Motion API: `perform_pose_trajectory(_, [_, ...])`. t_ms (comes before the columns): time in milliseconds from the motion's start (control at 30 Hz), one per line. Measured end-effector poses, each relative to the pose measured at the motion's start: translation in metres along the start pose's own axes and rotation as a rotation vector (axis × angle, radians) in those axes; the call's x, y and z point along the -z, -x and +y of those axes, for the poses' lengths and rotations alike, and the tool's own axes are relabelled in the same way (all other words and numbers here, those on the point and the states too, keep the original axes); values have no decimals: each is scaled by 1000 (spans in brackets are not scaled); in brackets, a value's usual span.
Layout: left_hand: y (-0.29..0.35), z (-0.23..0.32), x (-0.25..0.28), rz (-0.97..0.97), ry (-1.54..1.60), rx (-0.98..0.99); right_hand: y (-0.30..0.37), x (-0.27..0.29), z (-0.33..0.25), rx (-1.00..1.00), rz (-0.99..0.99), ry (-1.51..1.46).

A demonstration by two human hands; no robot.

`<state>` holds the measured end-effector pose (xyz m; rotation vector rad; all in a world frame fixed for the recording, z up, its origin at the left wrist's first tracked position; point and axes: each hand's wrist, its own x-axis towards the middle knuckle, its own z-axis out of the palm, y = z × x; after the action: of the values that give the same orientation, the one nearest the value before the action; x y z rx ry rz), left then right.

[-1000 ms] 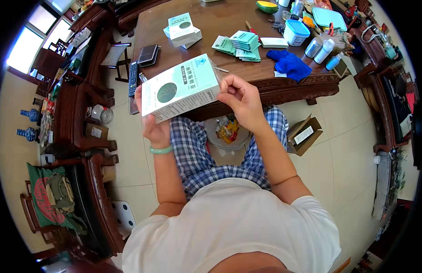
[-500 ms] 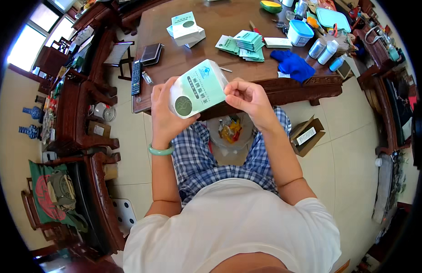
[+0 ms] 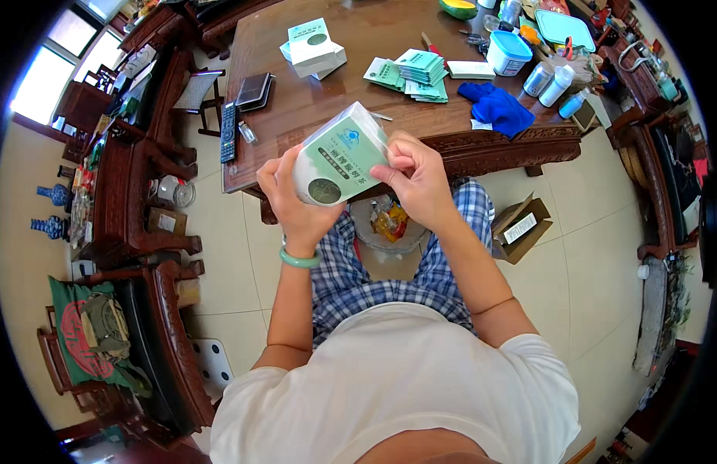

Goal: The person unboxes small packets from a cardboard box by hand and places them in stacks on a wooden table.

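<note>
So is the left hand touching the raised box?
Touching: the head view shows the left hand cupped against the left side of the box.

I hold both arms (image 3: 482, 267) out in front. My left hand (image 3: 300, 213) curves to grip; my right hand (image 3: 419, 179) has curled fingers.

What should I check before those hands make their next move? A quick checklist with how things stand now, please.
1. Box held by the left hand: ok, its fingers wrap the lower left part.
2. Right hand touching the box: ok, at its right edge.
3. Box open at that edge: cannot tell, the right hand covers it.
4. Packets clear of both hands: ok, on the table.
5. Bin empty: not ok, yellow and red scraps inside.
</note>
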<state>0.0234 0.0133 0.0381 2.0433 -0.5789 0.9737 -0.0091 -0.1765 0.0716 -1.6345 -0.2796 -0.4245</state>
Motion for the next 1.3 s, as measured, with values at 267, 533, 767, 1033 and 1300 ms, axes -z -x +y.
perform_pose_trajectory(267, [13,12,-14,18,181,109,2,-13,3,594,196,173])
perform_pose_trajectory(533, [26,2,-18,-83,515,404,3,-1,-2,576,24,200])
perform_pose_trajectory(767, [15,-8,-1,-204,623,366,-13,29,-28,445,-175,361])
perform_pose_trajectory(1033, [12,9,4,-329,1014,704,-16,35,-21,392,-219,102])
perform_pose_trajectory(1300, [26,7,1,-532,1516,1084,-18,32,-25,528,-178,253])
